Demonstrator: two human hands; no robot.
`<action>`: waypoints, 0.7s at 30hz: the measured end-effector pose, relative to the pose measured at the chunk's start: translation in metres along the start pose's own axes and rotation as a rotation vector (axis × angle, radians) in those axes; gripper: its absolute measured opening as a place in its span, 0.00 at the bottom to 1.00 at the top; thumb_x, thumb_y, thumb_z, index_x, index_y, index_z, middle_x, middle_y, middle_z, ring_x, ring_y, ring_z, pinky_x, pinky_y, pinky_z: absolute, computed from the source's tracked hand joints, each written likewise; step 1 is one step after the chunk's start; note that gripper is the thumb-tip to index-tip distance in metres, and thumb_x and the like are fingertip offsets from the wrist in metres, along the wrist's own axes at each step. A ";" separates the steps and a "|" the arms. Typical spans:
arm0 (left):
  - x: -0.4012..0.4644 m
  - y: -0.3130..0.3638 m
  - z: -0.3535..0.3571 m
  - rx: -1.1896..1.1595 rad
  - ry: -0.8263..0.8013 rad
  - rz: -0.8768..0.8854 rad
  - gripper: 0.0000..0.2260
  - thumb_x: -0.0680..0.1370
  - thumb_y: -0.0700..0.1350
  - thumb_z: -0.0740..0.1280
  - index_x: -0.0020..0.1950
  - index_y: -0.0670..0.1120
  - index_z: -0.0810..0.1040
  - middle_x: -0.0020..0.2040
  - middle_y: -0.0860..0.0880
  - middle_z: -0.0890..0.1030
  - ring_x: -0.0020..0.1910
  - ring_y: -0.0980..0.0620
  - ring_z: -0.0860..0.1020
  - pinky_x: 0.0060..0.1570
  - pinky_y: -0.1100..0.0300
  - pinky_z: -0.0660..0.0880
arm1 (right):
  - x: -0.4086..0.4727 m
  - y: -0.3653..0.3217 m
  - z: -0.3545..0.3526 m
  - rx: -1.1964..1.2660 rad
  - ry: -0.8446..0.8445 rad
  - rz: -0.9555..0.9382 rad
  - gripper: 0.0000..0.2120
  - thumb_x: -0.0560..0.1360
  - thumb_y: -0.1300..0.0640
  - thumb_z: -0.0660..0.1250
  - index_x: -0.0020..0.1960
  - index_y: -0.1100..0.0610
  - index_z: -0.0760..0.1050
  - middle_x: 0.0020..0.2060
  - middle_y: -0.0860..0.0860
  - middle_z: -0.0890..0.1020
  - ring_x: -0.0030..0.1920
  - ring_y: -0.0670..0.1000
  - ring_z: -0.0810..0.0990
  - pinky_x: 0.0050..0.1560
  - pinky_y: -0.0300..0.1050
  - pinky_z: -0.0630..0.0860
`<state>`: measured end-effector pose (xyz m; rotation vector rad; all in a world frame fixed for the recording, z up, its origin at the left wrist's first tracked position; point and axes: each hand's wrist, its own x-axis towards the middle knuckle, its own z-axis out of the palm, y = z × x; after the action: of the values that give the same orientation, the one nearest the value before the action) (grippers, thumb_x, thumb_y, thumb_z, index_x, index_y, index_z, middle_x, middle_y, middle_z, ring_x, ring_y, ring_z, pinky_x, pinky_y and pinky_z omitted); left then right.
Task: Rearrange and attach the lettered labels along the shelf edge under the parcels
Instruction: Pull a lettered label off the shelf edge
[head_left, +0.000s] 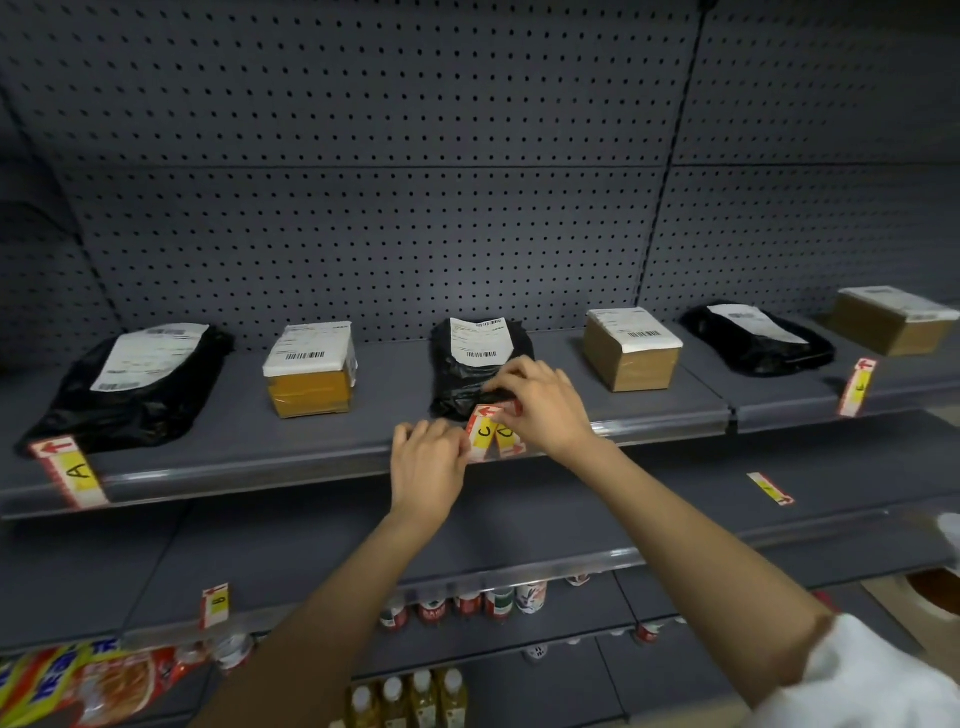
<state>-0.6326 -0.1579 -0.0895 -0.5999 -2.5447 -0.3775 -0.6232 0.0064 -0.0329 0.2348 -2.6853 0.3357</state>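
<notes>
Two hands work at the shelf edge under the middle black parcel. The left hand pinches label C, probably steadying it; the right hand pinches the neighbouring label, seemingly to separate them. Label A sits under the leftmost parcel.

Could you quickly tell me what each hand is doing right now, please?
Left hand: fingers pinching the C label at the shelf edge.
Right hand: fingers closed on the D label beside it.
</notes>
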 end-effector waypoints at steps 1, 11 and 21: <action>0.000 -0.001 -0.001 0.006 0.007 0.009 0.05 0.67 0.40 0.73 0.40 0.48 0.80 0.39 0.49 0.81 0.40 0.46 0.76 0.45 0.51 0.69 | -0.001 0.003 -0.001 -0.005 -0.013 0.033 0.17 0.73 0.54 0.68 0.61 0.50 0.74 0.58 0.51 0.75 0.60 0.53 0.72 0.57 0.48 0.64; 0.005 0.047 -0.001 -0.157 0.059 0.205 0.10 0.66 0.42 0.74 0.43 0.49 0.76 0.40 0.49 0.78 0.42 0.45 0.75 0.41 0.53 0.70 | -0.041 0.057 -0.029 -0.055 -0.015 0.245 0.06 0.75 0.59 0.62 0.49 0.59 0.77 0.46 0.58 0.82 0.48 0.62 0.78 0.47 0.50 0.71; 0.024 0.113 0.021 -0.161 0.038 0.212 0.09 0.65 0.42 0.75 0.38 0.49 0.76 0.36 0.49 0.77 0.38 0.46 0.76 0.39 0.54 0.72 | -0.057 0.158 -0.074 -0.148 -0.082 0.355 0.09 0.76 0.59 0.62 0.54 0.57 0.77 0.49 0.60 0.82 0.50 0.64 0.78 0.45 0.53 0.75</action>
<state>-0.6055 -0.0442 -0.0782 -0.9040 -2.3999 -0.5150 -0.5775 0.1838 -0.0233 -0.2820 -2.8120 0.2324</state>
